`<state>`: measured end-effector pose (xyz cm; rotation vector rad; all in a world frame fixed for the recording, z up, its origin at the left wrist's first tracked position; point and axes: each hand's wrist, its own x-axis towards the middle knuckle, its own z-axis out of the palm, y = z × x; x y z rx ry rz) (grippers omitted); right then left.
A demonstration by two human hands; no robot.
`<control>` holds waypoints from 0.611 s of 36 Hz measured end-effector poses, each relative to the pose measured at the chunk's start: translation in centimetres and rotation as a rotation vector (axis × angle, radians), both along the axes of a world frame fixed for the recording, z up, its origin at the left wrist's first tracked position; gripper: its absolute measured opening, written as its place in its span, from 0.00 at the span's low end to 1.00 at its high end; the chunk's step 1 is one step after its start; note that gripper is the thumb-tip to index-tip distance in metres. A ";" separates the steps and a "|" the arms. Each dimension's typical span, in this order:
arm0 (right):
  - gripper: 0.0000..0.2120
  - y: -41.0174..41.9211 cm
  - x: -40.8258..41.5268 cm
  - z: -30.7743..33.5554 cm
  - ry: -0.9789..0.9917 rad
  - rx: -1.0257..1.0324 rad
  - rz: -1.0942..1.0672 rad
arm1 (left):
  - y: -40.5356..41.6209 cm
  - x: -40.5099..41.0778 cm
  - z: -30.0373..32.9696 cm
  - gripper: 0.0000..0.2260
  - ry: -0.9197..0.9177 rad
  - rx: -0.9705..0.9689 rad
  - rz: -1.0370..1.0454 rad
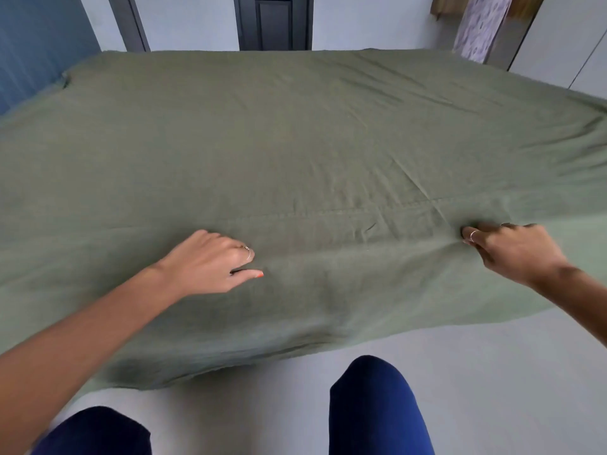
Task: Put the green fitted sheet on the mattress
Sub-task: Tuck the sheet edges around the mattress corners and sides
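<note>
The green fitted sheet [295, 142] lies spread over the whole mattress, which it hides, and its near edge hangs down toward the floor. A seam runs across it close to the near side. My left hand [213, 261] rests on the sheet near the front edge, fingers curled under and thumb stretched out flat on the cloth. My right hand [512, 251] is at the front right, its fingers curled and pinching a fold of the sheet, with creases fanning out from the grip.
My knees in blue trousers [377, 408] are on the pale floor [262, 405] just in front of the bed. A dark door [274, 23] stands behind the far edge, a blue wall at the left, a patterned panel [479, 24] at the far right.
</note>
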<state>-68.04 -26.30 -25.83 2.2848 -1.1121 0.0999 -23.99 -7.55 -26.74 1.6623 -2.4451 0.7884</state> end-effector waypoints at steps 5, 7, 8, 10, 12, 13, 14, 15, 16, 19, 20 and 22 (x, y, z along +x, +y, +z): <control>0.12 0.9 -1.1 -0.7 -0.138 -0.021 0.076 | -1.9 -1.8 0.6 0.26 -0.072 -0.014 0.003; 0.13 1.4 -1.8 -1.2 -0.184 -0.065 0.109 | -2.8 -3.3 0.9 0.26 -0.062 -0.038 -0.033; 0.13 1.6 -1.9 -1.3 -0.190 -0.061 0.112 | -3.3 -4.2 0.9 0.25 -0.043 -0.059 -0.059; 0.12 1.9 -1.9 -1.3 -0.219 -0.046 0.091 | -4.3 -5.8 0.6 0.23 -0.004 -0.100 -0.099; 0.10 1.7 -1.6 -1.4 -0.235 -0.087 0.086 | -5.1 -6.9 0.2 0.23 0.034 -0.140 -0.111; 0.08 1.5 -1.6 -1.5 -0.249 -0.095 0.080 | -5.3 -7.1 -0.1 0.23 0.056 -0.160 -0.114; 0.07 1.3 -1.5 -1.5 -0.260 -0.100 0.063 | -5.5 -7.1 -0.3 0.23 0.080 -0.180 -0.120; 0.06 1.2 -1.6 -1.5 -0.267 -0.106 0.040 | -5.5 -7.1 -0.5 0.22 0.101 -0.201 -0.131; 0.05 1.0 -1.8 -1.3 -0.270 -0.111 0.006 | -5.6 -6.9 -0.7 0.21 0.117 -0.222 -0.145; 0.13 -0.1 -3.0 -0.4 -0.243 -0.054 -0.194 | -5.6 -6.8 -0.7 0.20 0.139 -0.248 -0.170; 0.18 -0.7 -3.5 0.0 -0.200 -0.032 -0.269 | -5.6 -6.9 -0.7 0.20 0.145 -0.243 -0.168; 0.24 -1.7 -4.2 0.3 -0.116 0.036 -0.346 | -5.6 -7.0 -0.6 0.20 0.151 -0.225 -0.160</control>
